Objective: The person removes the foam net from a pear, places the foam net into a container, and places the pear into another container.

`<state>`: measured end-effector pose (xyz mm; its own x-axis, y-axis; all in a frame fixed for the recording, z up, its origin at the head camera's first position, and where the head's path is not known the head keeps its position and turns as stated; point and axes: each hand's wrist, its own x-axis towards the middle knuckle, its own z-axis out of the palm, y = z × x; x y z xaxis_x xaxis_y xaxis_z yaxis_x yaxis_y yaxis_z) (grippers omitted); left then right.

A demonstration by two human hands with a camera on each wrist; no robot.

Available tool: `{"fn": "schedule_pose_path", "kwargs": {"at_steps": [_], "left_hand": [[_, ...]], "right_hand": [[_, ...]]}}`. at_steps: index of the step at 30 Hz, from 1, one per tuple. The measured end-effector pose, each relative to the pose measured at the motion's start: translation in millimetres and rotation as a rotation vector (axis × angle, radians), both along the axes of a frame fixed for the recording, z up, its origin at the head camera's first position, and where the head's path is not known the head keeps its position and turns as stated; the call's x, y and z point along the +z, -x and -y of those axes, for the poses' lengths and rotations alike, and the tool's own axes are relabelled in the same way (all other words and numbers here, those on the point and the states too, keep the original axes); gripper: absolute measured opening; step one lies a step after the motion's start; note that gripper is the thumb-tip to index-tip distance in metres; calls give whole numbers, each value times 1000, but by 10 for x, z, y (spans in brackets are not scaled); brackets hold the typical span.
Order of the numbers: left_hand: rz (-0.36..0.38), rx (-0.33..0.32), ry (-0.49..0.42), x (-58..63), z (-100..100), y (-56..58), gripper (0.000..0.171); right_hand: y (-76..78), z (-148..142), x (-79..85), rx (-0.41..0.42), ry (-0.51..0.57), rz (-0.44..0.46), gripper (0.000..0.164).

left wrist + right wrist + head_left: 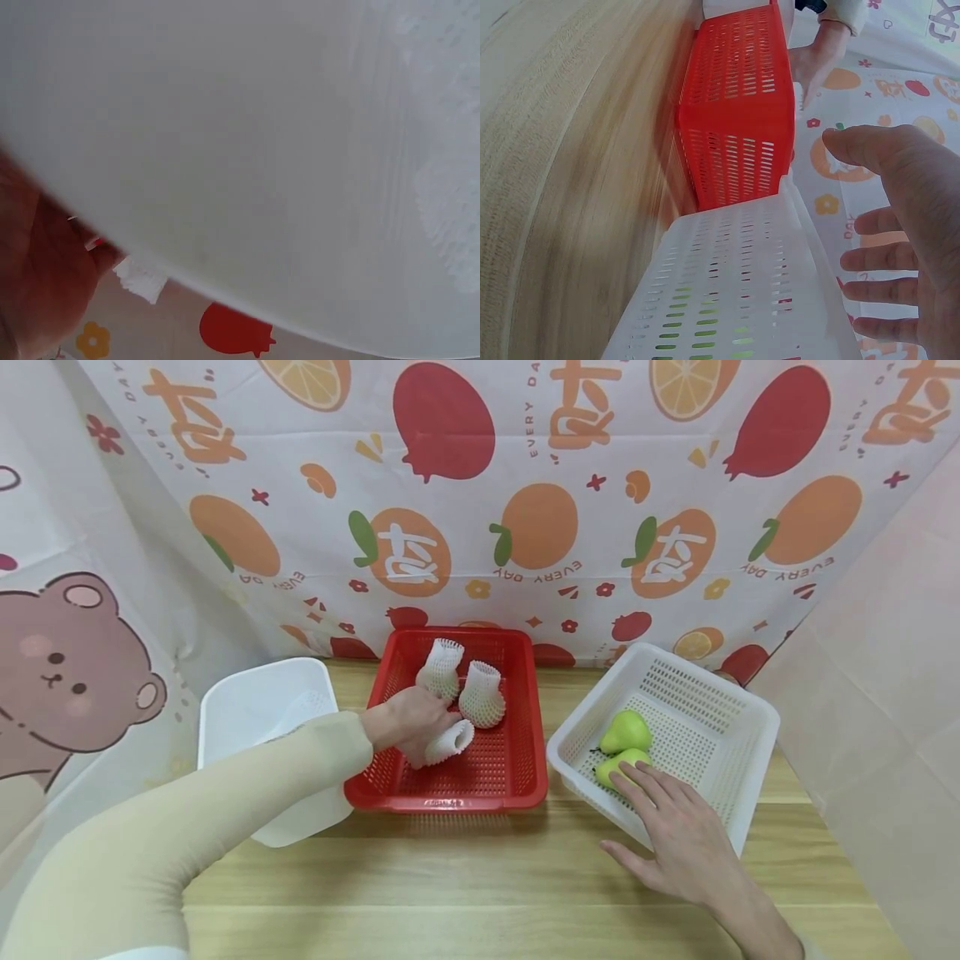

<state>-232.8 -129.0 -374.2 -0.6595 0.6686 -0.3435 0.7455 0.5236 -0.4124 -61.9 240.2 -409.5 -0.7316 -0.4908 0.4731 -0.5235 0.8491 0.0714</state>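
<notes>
In the head view my left hand point(420, 720) reaches into the red basket point(534, 735) and grips a white foam fruit net point(452, 742), its open end facing right. Its palm side is hidden; the left wrist view catches only part of the hand point(52, 277) past a white wall. Behind it two more foam nets, one point(438, 672) leaning and one point(482, 697) upright, bulge at the bottom. My right hand point(678, 827) has its fingers spread over the white basket point(757, 727), fingertips at the nearer green pear point(618, 770). Another green pear point(626, 732) lies just behind.
A white bin point(258, 693) stands left of the red basket, partly under my left sleeve point(247, 802); netting shows inside it. Wooden table point(465, 877) runs along the front. A fruit-printed curtain point(480, 535) hangs right behind the baskets.
</notes>
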Motion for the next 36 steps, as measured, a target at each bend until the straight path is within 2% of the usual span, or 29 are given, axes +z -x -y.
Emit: {"fn": "schedule_pose_path", "kwargs": {"at_steps": [3, 10, 20, 29, 36], "left_hand": [[0, 15, -31, 57, 11, -6, 87], [8, 37, -116, 160, 18, -41, 88], [-41, 38, -244, 321, 29, -131, 99], [-25, 54, -368, 416, -1, -315, 104], [-42, 48, -429, 469, -42, -436, 96]], "right_hand": [[-1, 4, 5, -2, 1, 3, 81], [13, 18, 19, 3, 8, -6, 81], [49, 100, 67, 6, 18, 0, 82], [90, 190, 92, 34, 16, -7, 81], [135, 250, 103, 58, 47, -7, 82]]}}
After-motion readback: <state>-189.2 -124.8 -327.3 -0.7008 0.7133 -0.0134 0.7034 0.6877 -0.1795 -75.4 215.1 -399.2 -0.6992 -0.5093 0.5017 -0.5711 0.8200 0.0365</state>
